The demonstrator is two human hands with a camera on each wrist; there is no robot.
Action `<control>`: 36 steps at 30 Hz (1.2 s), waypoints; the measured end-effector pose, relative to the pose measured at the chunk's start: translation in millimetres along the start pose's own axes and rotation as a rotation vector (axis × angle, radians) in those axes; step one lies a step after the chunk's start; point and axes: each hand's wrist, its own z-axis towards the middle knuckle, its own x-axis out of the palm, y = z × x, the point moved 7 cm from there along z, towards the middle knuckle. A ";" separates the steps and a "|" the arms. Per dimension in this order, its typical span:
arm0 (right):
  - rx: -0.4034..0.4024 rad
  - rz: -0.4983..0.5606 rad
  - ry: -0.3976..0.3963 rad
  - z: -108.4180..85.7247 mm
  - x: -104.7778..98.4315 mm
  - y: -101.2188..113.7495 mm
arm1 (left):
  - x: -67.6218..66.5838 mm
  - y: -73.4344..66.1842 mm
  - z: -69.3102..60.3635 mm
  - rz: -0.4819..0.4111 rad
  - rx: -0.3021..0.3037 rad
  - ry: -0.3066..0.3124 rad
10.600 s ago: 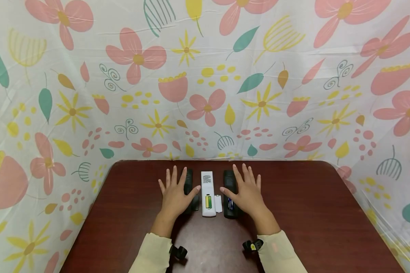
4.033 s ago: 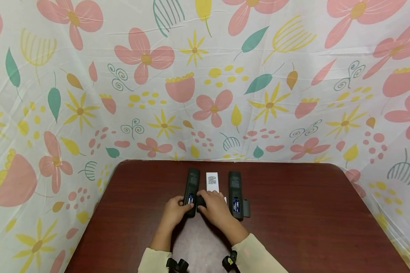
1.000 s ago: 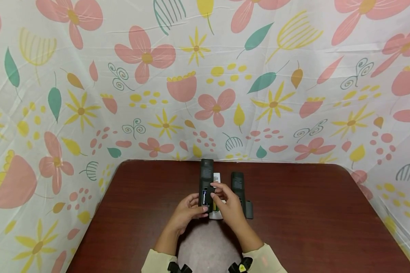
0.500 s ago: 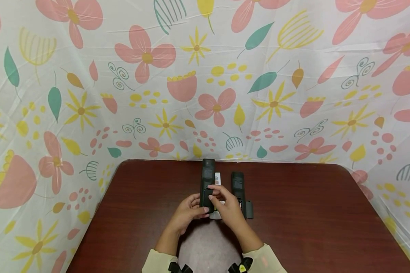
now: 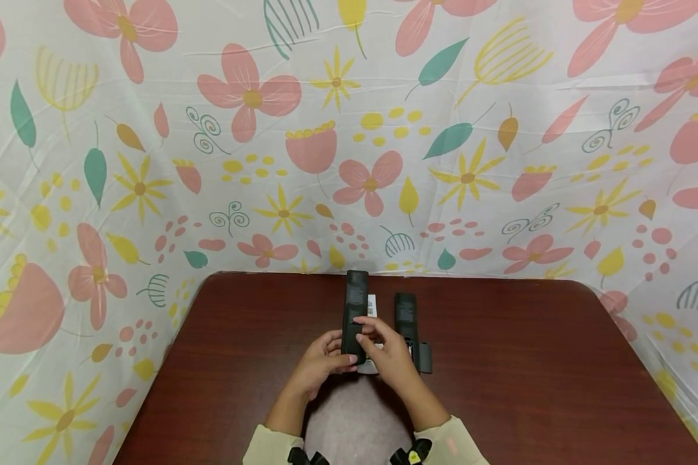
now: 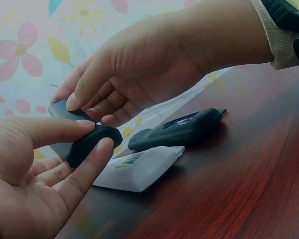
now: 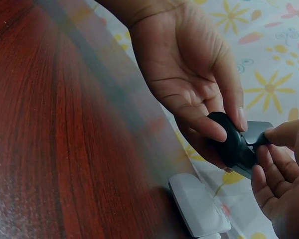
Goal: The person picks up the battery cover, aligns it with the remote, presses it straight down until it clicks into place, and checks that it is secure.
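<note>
The left wrist view caught what the head view mostly hid: a green battery (image 6: 128, 162) inside the white remote control (image 6: 152, 172). Only the head view gave nearly the whole length of the held black remote control (image 5: 357, 297), smooth plastic with a rounded near end. Beneath lay a red-brown wood-grain table (image 5: 500, 361), backed by creased floral cloth (image 5: 349, 226). The black remote was raised between the hands; the left hand (image 5: 323, 361) curled thumb and fingers round its near end, while the right hand (image 5: 391, 354) pinched its dark battery cover (image 6: 61, 110).
</note>
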 end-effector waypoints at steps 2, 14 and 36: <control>0.000 -0.003 0.009 -2.2 -1.8 9.8 | 0.0 0.0 -0.2 -0.001 -0.001 -0.002; -0.080 -0.040 0.013 4.0 2.1 -18.3 | -0.3 0.1 -0.8 -0.007 0.004 -0.007; -0.116 -0.070 -0.002 3.9 1.0 -17.8 | 0.8 1.2 0.3 -0.001 0.008 -0.001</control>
